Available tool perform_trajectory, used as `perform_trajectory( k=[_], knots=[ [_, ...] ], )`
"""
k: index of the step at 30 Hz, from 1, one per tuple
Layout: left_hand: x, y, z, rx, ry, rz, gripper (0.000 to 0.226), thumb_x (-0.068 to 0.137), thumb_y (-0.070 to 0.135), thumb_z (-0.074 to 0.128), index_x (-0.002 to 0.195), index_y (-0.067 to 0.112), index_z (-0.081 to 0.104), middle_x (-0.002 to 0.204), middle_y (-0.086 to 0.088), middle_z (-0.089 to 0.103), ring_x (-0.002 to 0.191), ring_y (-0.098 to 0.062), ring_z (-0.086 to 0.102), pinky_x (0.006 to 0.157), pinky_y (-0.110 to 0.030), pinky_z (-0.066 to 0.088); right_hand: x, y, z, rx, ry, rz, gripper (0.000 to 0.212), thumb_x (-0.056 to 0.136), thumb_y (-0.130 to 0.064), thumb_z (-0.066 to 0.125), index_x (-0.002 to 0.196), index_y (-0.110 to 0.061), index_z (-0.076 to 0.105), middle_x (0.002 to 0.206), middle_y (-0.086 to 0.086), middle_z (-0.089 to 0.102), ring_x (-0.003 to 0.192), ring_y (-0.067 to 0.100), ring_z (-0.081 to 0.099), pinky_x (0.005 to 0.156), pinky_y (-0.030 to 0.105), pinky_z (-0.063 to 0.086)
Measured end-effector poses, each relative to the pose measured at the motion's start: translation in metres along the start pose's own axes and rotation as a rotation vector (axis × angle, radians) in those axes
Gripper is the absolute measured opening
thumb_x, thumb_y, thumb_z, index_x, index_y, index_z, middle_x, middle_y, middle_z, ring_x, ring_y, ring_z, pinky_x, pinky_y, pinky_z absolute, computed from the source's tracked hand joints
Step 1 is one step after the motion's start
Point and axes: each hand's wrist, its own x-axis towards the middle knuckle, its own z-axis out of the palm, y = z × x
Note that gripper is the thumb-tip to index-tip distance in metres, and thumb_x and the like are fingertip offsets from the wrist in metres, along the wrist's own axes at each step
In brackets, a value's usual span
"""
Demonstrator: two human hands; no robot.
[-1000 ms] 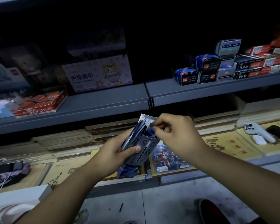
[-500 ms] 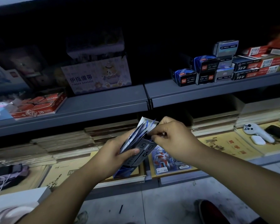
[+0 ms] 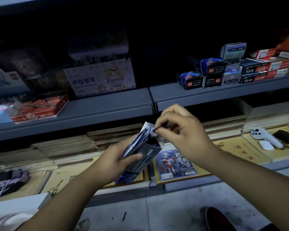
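Head view: left hand (image 3: 113, 162) curls round an opened box (image 3: 140, 157); right hand (image 3: 182, 130) pinches a thin dark stick (image 3: 158, 128) at its top.

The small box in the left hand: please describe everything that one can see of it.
The box looks like thin cardboard, grey and blue with white edges, printed with large digits like 0.5. It is tilted, its open top pointing up and away, flaps raised. The left hand grips its middle, thumb across the printed face. The right hand pinches a thin dark stick at the opening. The box is held above the notebooks.
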Motion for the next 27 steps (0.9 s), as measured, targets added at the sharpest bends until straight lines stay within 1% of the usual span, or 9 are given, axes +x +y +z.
perform_trajectory(
  k=[3, 7, 10, 12, 15, 17, 20, 23, 27],
  knots=[
    [0.001, 0.0, 0.0, -0.04, -0.004, -0.018, 0.052, 0.1, 0.027, 0.064, 0.138, 0.058, 0.048, 0.125, 0.037, 0.064, 0.118, 0.012, 0.059, 0.092, -0.011, 0.051, 0.006, -0.004, -0.007, 0.228, 0.139, 0.107, 0.011, 0.097, -0.005, 0.064, 0.092, -0.015, 0.062, 0.098, 0.011, 0.068, 0.074, 0.033, 0.067, 0.066, 0.041, 0.058],
    [0.0, 0.001, 0.002, -0.067, -0.017, -0.027, 0.052, 0.1, 0.025, 0.064, 0.137, 0.058, 0.048, 0.123, 0.038, 0.064, 0.118, 0.012, 0.059, 0.088, -0.007, 0.05, 0.007, -0.013, -0.011, 0.597, 0.088, 0.264, 0.014, 0.096, 0.01, 0.058, 0.098, -0.001, 0.05, 0.105, 0.019, 0.075, 0.076, 0.036, 0.073, 0.065, 0.038, 0.062],
    [0.0, 0.002, 0.003, -0.066, -0.027, -0.026, 0.05, 0.101, 0.025, 0.064, 0.135, 0.057, 0.048, 0.121, 0.039, 0.064, 0.115, 0.013, 0.059, 0.087, -0.007, 0.05, 0.005, -0.012, -0.012, 0.55, 0.016, 0.252, 0.026, 0.083, 0.015, 0.071, 0.101, -0.002, 0.061, 0.103, 0.019, 0.076, 0.092, 0.031, 0.076, 0.079, 0.038, 0.063],
    [0.0, 0.001, 0.003, -0.079, -0.018, -0.034, 0.048, 0.1, 0.026, 0.064, 0.134, 0.057, 0.05, 0.121, 0.036, 0.065, 0.115, 0.011, 0.061, 0.087, -0.01, 0.052, 0.005, -0.013, -0.013, 0.501, 0.016, 0.232, 0.022, 0.082, 0.011, 0.074, 0.097, -0.005, 0.07, 0.102, 0.02, 0.075, 0.094, 0.036, 0.074, 0.084, 0.041, 0.062],
    [0.0, -0.003, 0.001, -0.097, -0.005, -0.049, 0.049, 0.1, 0.028, 0.064, 0.135, 0.058, 0.05, 0.124, 0.031, 0.067, 0.116, 0.008, 0.063, 0.089, -0.017, 0.057, 0.006, -0.013, -0.014, 0.576, 0.055, 0.255, 0.015, 0.087, 0.008, 0.069, 0.09, -0.007, 0.073, 0.105, 0.023, 0.074, 0.092, 0.046, 0.071, 0.082, 0.046, 0.061],
    [0.0, -0.005, 0.0, -0.096, 0.004, -0.057, 0.049, 0.099, 0.029, 0.064, 0.137, 0.058, 0.05, 0.125, 0.031, 0.067, 0.116, 0.006, 0.063, 0.09, -0.022, 0.058, 0.008, -0.014, -0.017, 0.67, 0.096, 0.301, 0.012, 0.092, 0.006, 0.064, 0.095, -0.005, 0.069, 0.11, 0.026, 0.073, 0.086, 0.042, 0.072, 0.077, 0.043, 0.06],
    [0.0, -0.008, -0.002, -0.101, 0.007, -0.068, 0.043, 0.1, 0.03, 0.064, 0.134, 0.054, 0.053, 0.122, 0.032, 0.068, 0.115, 0.006, 0.064, 0.092, -0.024, 0.059, 0.012, -0.014, -0.023, 0.797, 0.226, 0.389, 0.007, 0.098, 0.0, 0.059, 0.105, -0.002, 0.059, 0.109, 0.028, 0.072, 0.084, 0.034, 0.075, 0.071, 0.034, 0.061],
    [0.0, -0.011, -0.003, -0.123, 0.013, -0.076, 0.039, 0.1, 0.03, 0.063, 0.131, 0.051, 0.055, 0.121, 0.03, 0.069, 0.114, 0.003, 0.065, 0.091, -0.027, 0.059, 0.015, -0.008, -0.027, 0.797, 0.435, 0.433, 0.018, 0.099, 0.0, 0.06, 0.116, -0.001, 0.055, 0.094, 0.019, 0.074, 0.085, 0.035, 0.077, 0.071, 0.03, 0.062],
    [0.0, -0.011, -0.005, -0.149, 0.022, -0.082, 0.036, 0.098, 0.03, 0.064, 0.127, 0.05, 0.056, 0.119, 0.033, 0.068, 0.113, 0.005, 0.065, 0.087, -0.022, 0.059, 0.015, -0.003, -0.031, 0.678, 0.55, 0.425, 0.009, 0.094, 0.002, 0.068, 0.097, -0.001, 0.061, 0.081, 0.013, 0.074, 0.077, 0.029, 0.078, 0.069, 0.027, 0.062]
  ],
)
